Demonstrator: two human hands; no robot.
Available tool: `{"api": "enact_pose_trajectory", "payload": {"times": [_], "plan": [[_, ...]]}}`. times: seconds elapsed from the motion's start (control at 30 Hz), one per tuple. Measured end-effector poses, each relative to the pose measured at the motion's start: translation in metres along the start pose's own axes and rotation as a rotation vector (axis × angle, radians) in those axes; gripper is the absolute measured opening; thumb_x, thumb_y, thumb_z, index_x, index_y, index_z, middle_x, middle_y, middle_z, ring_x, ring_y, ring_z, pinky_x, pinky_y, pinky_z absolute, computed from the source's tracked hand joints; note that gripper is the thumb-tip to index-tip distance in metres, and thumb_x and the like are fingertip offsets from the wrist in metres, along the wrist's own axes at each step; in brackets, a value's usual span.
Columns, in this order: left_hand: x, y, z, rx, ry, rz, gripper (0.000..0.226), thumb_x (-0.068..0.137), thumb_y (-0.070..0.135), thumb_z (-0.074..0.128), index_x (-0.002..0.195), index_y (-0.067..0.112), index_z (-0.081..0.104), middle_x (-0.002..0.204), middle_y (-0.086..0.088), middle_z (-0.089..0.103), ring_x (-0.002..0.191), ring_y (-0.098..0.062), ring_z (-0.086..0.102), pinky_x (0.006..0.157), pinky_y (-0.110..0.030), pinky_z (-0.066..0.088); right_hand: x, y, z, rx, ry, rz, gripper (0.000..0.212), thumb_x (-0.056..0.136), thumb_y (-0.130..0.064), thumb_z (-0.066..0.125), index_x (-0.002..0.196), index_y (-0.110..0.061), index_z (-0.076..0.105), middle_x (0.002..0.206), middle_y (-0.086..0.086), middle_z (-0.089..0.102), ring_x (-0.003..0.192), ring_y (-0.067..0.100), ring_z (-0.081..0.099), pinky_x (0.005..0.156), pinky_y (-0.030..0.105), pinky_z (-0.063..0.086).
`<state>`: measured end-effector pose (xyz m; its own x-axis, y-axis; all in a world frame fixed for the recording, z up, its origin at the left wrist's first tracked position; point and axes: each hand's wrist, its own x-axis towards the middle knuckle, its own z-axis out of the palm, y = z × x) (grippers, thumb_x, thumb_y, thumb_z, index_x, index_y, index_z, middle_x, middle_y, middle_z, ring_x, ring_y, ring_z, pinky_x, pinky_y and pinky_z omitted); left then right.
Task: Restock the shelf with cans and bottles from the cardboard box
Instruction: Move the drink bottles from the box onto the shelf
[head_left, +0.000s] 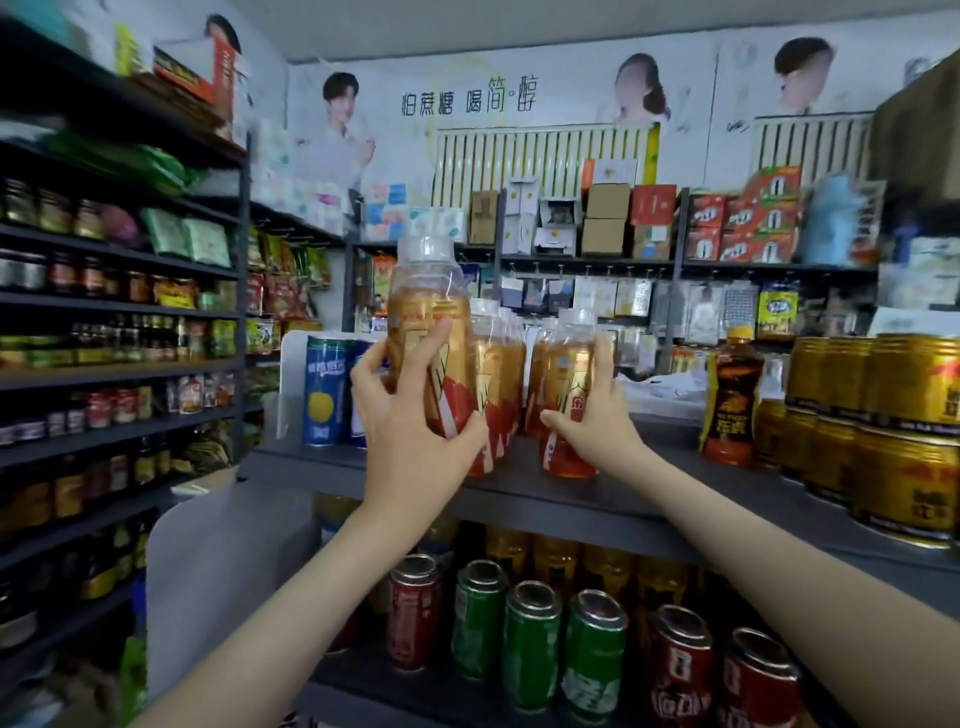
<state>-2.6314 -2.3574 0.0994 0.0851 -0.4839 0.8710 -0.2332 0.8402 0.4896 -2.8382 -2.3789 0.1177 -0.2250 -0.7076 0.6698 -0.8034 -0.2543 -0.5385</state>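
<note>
Two bottles: your left hand grips the raised bottle, your right hand the standing bottle; lower the raised one upright against the row between them

Both arms reach upward, left grip and right grip curled

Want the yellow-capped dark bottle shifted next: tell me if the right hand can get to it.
Probably yes: only bare shelf lies between the right hand and the dark bottle, though it must first release the amber bottle it holds.
</note>
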Motion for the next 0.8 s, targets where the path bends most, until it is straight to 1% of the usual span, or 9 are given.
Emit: {"api": "enact_pose_trajectory", "payload": {"times": [0.07, 0.13, 0.23, 0.33, 0.47, 0.57, 0.67, 0.73, 0.8], "plan": [[0.001, -0.001, 0.004, 0.015, 0.027, -0.010, 0.086, 0.075, 0.016, 0.076, 0.120, 0.071, 0.028, 0.140, 0.012, 0.014, 0.135, -0.013, 0.017, 0.104, -0.028, 0.022, 0.012, 0.002, 0.010, -0.031, -0.018, 0.018, 0.110, 0.086, -0.020, 0.070, 0.148, -0.033, -0.020, 0.141, 0.023, 0.025, 0.120, 0.046, 0.043, 0.102, 0.047, 0.035], [0.002, -0.002, 0.008, 0.034, 0.042, -0.019, 0.087, 0.074, 0.016, 0.076, 0.121, 0.071, 0.028, 0.141, 0.011, 0.015, 0.134, -0.011, 0.016, 0.103, -0.028, 0.021, 0.024, 0.007, 0.017, -0.022, -0.043, 0.043, 0.114, 0.084, -0.020, 0.072, 0.147, -0.036, -0.022, 0.137, 0.026, 0.025, 0.116, 0.049, 0.047, 0.100, 0.048, 0.037], [0.006, -0.005, 0.012, 0.058, 0.064, -0.010, 0.086, 0.074, 0.015, 0.076, 0.123, 0.068, 0.030, 0.141, 0.009, 0.016, 0.136, -0.017, 0.017, 0.103, -0.027, 0.022, 0.042, 0.016, 0.022, 0.000, -0.095, 0.084, 0.123, 0.080, -0.018, 0.077, 0.146, -0.035, -0.025, 0.138, 0.028, 0.022, 0.119, 0.042, 0.045, 0.103, 0.045, 0.034], [0.009, -0.009, 0.014, 0.050, 0.073, -0.017, 0.087, 0.073, 0.015, 0.076, 0.124, 0.069, 0.030, 0.137, 0.018, 0.014, 0.138, -0.016, 0.016, 0.106, -0.029, 0.021, 0.053, 0.025, 0.025, -0.024, -0.135, 0.081, 0.133, 0.073, -0.010, 0.081, 0.144, -0.039, -0.028, 0.138, 0.026, 0.021, 0.126, 0.043, 0.037, 0.109, 0.047, 0.030], [0.008, -0.014, 0.016, 0.063, 0.062, -0.014, 0.087, 0.074, 0.017, 0.076, 0.122, 0.072, 0.030, 0.131, 0.026, 0.012, 0.139, -0.015, 0.015, 0.109, -0.033, 0.023, 0.059, 0.037, 0.033, -0.091, -0.145, 0.070, 0.134, 0.074, -0.006, 0.079, 0.134, -0.047, -0.033, 0.129, 0.020, 0.026, 0.118, 0.045, 0.044, 0.106, 0.050, 0.036], [0.006, -0.018, 0.016, 0.083, 0.050, -0.014, 0.086, 0.074, 0.017, 0.076, 0.123, 0.072, 0.030, 0.135, 0.021, 0.012, 0.138, -0.017, 0.016, 0.111, -0.035, 0.022, 0.064, 0.038, 0.035, -0.121, -0.147, 0.058, 0.134, 0.076, -0.008, 0.079, 0.131, -0.046, -0.037, 0.130, 0.022, 0.025, 0.116, 0.046, 0.046, 0.105, 0.049, 0.037], [0.005, -0.020, 0.018, 0.093, 0.039, 0.005, 0.083, 0.073, 0.019, 0.076, 0.131, 0.061, 0.035, 0.136, 0.017, 0.014, 0.137, -0.012, 0.015, 0.109, -0.032, 0.020, 0.064, 0.037, 0.033, -0.135, -0.186, 0.076, 0.130, 0.079, -0.010, 0.076, 0.133, -0.042, -0.037, 0.138, 0.026, 0.021, 0.117, 0.044, 0.046, 0.102, 0.046, 0.038], [0.005, -0.019, 0.020, 0.087, 0.026, 0.030, 0.081, 0.073, 0.017, 0.076, 0.133, 0.056, 0.037, 0.135, 0.018, 0.014, 0.133, -0.003, 0.014, 0.106, -0.026, 0.019, 0.061, 0.035, 0.033, -0.148, -0.180, 0.087, 0.123, 0.082, -0.015, 0.074, 0.139, -0.040, -0.033, 0.148, 0.027, 0.010, 0.128, 0.045, 0.037, 0.105, 0.047, 0.035], [0.004, -0.016, 0.024, 0.089, 0.016, 0.056, 0.081, 0.074, 0.016, 0.076, 0.133, 0.055, 0.037, 0.135, 0.020, 0.013, 0.131, 0.002, 0.014, 0.104, -0.022, 0.019, 0.055, 0.025, 0.031, -0.103, -0.054, -0.020, 0.109, 0.086, -0.025, 0.069, 0.148, -0.032, -0.020, 0.154, 0.021, 0.004, 0.140, 0.038, 0.020, 0.112, 0.050, 0.025]]}}
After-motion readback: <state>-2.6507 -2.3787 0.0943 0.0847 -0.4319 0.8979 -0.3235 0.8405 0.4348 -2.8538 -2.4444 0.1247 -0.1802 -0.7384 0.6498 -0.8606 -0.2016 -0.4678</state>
